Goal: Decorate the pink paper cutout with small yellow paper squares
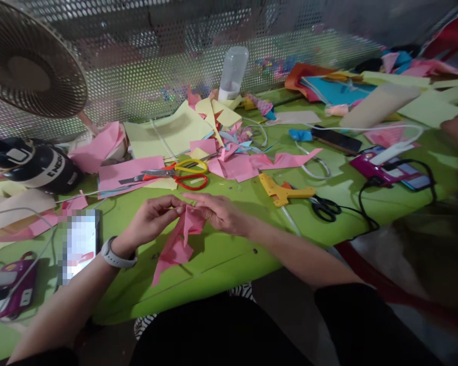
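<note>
Clear plastic bottle (234,68), whitish at its base, stands beyond the yellow plastic glue gun (282,191); left of the gun, left hand (154,218) and right hand (223,214), forearms converging, pinch creased pink paper (178,249).

The black bottle (50,166) reads "U" and "ENER".

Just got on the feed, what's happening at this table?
Both hands, left and right, pinch a strip of pink paper between the fingers, its lower end hanging down toward the near edge. Beyond them lie red-and-yellow scissors among paper scraps; the yellow glue gun rests on the table, unheld.
</note>
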`<state>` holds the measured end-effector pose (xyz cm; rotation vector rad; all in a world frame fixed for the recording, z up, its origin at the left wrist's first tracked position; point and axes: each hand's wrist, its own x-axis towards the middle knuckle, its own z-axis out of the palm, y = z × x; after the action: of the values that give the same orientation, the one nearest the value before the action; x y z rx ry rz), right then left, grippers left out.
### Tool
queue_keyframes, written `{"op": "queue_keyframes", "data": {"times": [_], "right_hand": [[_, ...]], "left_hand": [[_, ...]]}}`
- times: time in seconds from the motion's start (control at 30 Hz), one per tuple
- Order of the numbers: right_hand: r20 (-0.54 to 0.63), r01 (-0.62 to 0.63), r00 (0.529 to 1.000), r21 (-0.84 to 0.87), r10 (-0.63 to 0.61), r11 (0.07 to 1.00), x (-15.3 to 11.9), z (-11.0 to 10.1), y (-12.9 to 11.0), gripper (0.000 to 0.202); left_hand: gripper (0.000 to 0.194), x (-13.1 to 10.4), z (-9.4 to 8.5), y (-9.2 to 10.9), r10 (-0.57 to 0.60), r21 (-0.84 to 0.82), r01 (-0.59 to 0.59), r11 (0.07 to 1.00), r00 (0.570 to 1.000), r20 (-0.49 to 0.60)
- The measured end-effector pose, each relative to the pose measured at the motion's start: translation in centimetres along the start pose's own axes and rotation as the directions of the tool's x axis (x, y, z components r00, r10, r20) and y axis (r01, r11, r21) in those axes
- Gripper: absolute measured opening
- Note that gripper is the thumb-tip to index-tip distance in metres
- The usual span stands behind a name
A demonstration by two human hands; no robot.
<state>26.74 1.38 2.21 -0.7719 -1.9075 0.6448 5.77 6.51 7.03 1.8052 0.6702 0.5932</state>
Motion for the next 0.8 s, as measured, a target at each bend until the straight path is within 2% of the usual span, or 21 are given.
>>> {"op": "queue_keyframes", "data": {"times": [0.13,0.33,0.53,0.8], "right_hand": [[-0.023,-0.022,1.000,-0.038,0.022,0.999,-0.1,0.5,0.5,0.043],[-0.039,-0.003,0.999,-0.095,0.000,0.996,-0.1,0.7,0.6,0.044],[-0.043,-0.013,0.999,-0.155,0.006,0.988,-0.1,0.4,0.3,0.049],[-0.085,0.086,0.990,-0.243,-0.110,0.966,0.0,0.6,0.3,0.049]], "left_hand": [[0.033,0.0,0.4,-0.4,-0.047,-0.049,0.045,0.998,0.998,-0.032],[0.027,0.2,1.1,-1.1,-0.014,-0.080,0.007,0.997,0.996,-0.084],[0.025,0.3,1.0,-2.0,-0.027,-0.122,0.007,0.993,0.986,-0.165],[0.024,0.3,1.1,-1.6,0.010,-0.057,-0.020,0.998,0.984,-0.176]]}}
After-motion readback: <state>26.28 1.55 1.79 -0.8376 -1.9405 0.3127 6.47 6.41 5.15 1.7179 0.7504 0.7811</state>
